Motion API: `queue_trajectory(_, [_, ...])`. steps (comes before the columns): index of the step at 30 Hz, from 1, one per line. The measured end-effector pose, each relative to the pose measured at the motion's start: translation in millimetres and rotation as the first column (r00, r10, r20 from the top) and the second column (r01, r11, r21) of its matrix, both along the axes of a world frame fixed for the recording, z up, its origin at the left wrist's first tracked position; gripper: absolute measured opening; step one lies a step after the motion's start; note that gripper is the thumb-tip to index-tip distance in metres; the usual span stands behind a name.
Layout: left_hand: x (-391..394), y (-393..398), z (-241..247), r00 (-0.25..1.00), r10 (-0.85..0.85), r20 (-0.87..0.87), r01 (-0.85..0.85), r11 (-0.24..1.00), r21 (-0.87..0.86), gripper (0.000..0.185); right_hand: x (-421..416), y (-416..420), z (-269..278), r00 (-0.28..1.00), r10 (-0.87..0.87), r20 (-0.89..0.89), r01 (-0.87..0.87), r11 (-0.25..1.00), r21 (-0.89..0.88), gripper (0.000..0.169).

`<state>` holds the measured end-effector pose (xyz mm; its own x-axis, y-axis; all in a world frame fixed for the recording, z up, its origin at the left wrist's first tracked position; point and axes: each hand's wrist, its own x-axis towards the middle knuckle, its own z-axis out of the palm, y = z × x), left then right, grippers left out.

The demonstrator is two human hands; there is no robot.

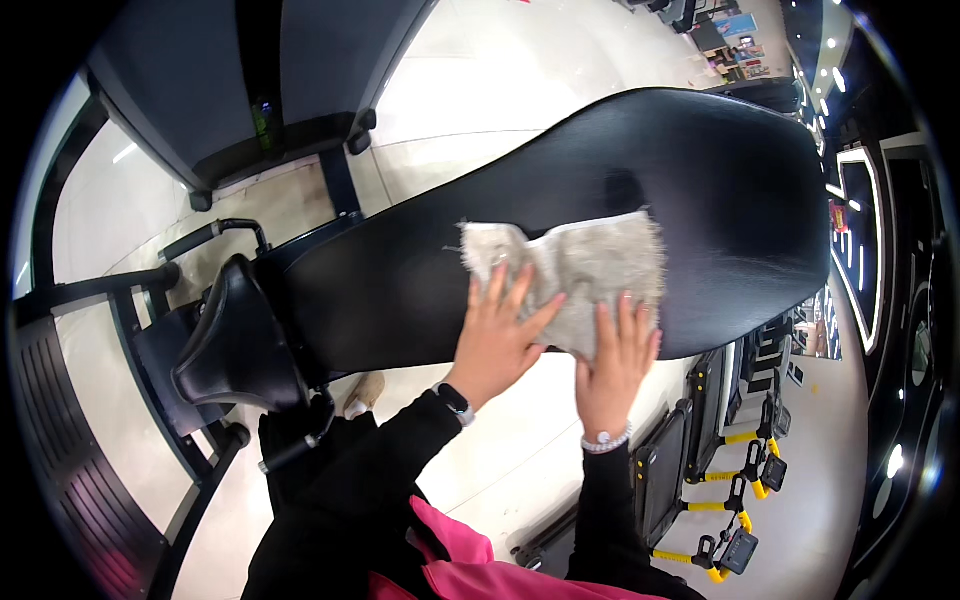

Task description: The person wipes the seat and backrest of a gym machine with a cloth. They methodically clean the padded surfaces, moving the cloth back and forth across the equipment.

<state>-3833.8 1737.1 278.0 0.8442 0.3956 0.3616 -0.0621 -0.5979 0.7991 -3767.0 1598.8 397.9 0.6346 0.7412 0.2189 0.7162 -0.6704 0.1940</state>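
Note:
A pale grey, frayed cloth (pixel 592 259) with a white edge lies on the long black padded backrest (pixel 720 187) of a gym machine. My left hand (pixel 499 337) rests with fingers spread on the cloth's near left part. My right hand (pixel 619 356) lies palm down on its near right part, fingers a little apart. Neither hand is closed round the cloth. A small black padded seat (pixel 244 345) adjoins the narrow end of the long pad, to the left.
Black grip handles (pixel 191 241) stick out on both sides of the seat. A ribbed metal footplate (pixel 82 465) is at the lower left, and a large dark machine housing (pixel 217 82) at the upper left. Treadmills with yellow rails (pixel 720 476) stand at the lower right.

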Motion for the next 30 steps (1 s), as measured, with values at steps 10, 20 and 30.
queue_trajectory(10, [150, -41, 163, 0.882, -0.081, 0.465, 0.072, 0.997, 0.038, 0.073, 113, -61, 138, 0.982, -0.027, 0.189, -0.047, 0.923, 0.381, 0.065])
queue_trajectory(20, [256, -32, 244, 0.743, 0.046, 0.668, -0.125, 0.990, 0.070, 0.062, 206, -55, 219, 1.000, 0.008, 0.028, -0.022, 0.823, 0.567, 0.050])
queue_trajectory(30, [278, 5, 236, 0.795, 0.212, 0.568, -0.306, 0.949, 0.074, 0.056, 261, 6, 260, 0.986, 0.014, 0.166, -0.038, 0.989, 0.142, 0.055])
